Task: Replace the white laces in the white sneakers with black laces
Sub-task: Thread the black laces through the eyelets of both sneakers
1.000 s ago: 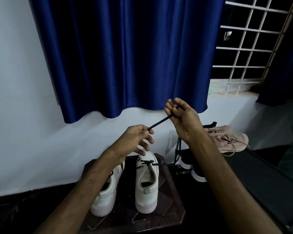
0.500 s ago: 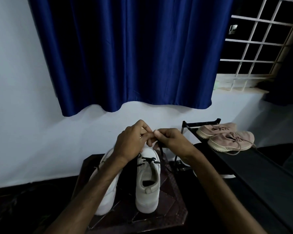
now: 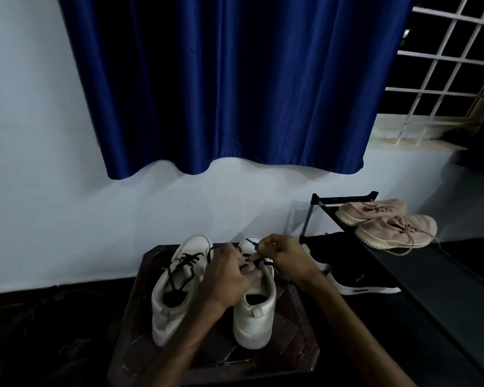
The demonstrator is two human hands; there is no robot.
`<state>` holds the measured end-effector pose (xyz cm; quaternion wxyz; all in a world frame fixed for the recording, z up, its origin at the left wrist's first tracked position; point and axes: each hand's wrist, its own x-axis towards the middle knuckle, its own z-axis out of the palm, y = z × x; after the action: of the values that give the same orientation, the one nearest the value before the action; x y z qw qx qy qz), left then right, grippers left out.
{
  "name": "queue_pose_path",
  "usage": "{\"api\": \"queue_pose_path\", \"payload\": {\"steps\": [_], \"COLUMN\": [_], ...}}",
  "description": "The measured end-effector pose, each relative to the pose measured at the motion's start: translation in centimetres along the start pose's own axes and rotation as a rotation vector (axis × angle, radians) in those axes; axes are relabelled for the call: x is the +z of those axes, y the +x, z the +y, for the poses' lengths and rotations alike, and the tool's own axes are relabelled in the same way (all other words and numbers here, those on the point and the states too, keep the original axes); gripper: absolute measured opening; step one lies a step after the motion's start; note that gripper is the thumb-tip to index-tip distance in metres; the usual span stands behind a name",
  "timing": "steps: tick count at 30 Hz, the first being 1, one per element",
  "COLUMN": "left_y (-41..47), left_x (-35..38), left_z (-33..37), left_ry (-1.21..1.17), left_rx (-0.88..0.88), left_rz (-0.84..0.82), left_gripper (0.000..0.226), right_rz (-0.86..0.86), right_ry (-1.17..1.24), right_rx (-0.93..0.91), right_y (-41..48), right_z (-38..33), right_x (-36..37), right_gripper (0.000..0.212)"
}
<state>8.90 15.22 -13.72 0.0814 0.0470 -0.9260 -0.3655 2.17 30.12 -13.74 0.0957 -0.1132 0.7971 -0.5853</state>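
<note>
Two white sneakers stand side by side on a dark wooden stool [image 3: 299, 317], toes toward the wall. The left sneaker [image 3: 176, 286] has black laces threaded up its front. Both hands work over the front of the right sneaker [image 3: 256, 314]. My left hand [image 3: 229, 275] covers its tongue and lace area, fingers curled on the black lace [image 3: 252, 243]. My right hand [image 3: 285, 255] pinches the same lace near the toe end. How the lace runs under the hands is hidden.
A black shoe rack [image 3: 419, 275] stands at the right with a pair of pink sneakers [image 3: 386, 222] on top and a black shoe [image 3: 358, 280] below. A blue curtain [image 3: 235, 79] hangs on the wall behind. The floor around the stool is dark.
Both hands have come down from chest height, where they stretched the black lace between them, to the front of the right sneaker. The left sneaker's laces are uncovered.
</note>
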Motion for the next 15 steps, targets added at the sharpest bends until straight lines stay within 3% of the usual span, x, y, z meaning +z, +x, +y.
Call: {"api": "queue_pose_path", "payload": {"steps": [4, 15], "left_y": [0.1, 1.3], "left_x": [0.4, 1.4], "left_z": [-1.0, -3.3], "left_ry": [-0.038, -0.307], "left_rx": [-0.047, -0.143], "left_rz": [0.122, 0.029], "left_gripper": [0.022, 0.046], "right_rz": [0.06, -0.006], "right_ry": [0.092, -0.087], "right_rx": [-0.031, -0.079], "right_y": [-0.3, 0.0], "right_z": [1.4, 2.2], "right_x": [0.3, 0.4], "right_gripper": [0.009, 0.009]}}
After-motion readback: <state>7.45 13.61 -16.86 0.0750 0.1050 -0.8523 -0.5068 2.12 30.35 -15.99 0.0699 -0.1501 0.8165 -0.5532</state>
